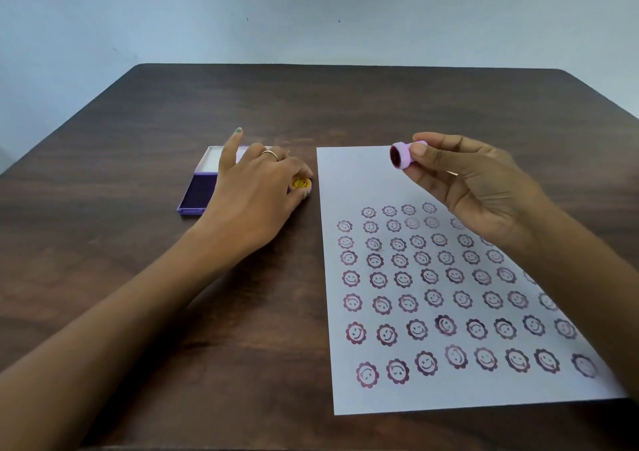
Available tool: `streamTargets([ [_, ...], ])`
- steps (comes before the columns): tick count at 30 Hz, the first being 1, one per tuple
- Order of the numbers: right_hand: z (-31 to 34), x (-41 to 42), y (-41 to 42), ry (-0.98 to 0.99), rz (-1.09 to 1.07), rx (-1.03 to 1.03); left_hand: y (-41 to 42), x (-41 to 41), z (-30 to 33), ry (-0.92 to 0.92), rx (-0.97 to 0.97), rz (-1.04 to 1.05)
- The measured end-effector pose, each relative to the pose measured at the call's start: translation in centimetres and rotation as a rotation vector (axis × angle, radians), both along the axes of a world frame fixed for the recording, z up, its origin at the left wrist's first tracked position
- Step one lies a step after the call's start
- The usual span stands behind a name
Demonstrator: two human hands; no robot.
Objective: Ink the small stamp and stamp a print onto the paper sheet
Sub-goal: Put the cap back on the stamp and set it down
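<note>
My right hand (473, 188) holds the small lilac stamp (403, 155) between thumb and fingers, lifted above the top of the paper sheet (349, 181), its dark inked face turned left. The white sheet carries several rows of purple smiley-flower prints. The open purple ink pad (197, 193) lies left of the sheet, partly hidden by my left hand (256, 191). My left fingertips pinch a small round yellow smiley piece (301, 184) on the table between pad and sheet, with the index finger raised.
The dark wooden table (138, 278) ends at a pale wall behind. The ink pad's white lid (214, 157) lies open behind the pad.
</note>
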State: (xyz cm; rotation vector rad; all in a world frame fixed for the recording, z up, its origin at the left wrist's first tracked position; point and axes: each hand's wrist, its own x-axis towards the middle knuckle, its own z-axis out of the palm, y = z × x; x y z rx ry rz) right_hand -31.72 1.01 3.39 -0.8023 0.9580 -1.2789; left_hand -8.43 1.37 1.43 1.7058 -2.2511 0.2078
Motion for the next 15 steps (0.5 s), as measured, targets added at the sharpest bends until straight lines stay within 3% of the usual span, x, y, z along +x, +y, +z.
streamTargets([
  [4,0.0,0.1,0.1,0.01,0.003,0.015,0.2,-0.2,-0.2,0.086,-0.076,-0.026],
  [7,0.1,0.2,0.2,0.01,0.005,0.013,0.3,-0.9,-0.1,0.324,-0.13,-0.087],
  [11,0.0,0.5,0.4,0.007,0.031,0.005,0.8,-2.1,0.1,0.714,0.028,-0.159],
  [15,-0.3,0.8,0.6,-0.001,0.074,-0.026,1.5,-3.2,0.1,0.946,0.152,-0.227],
])
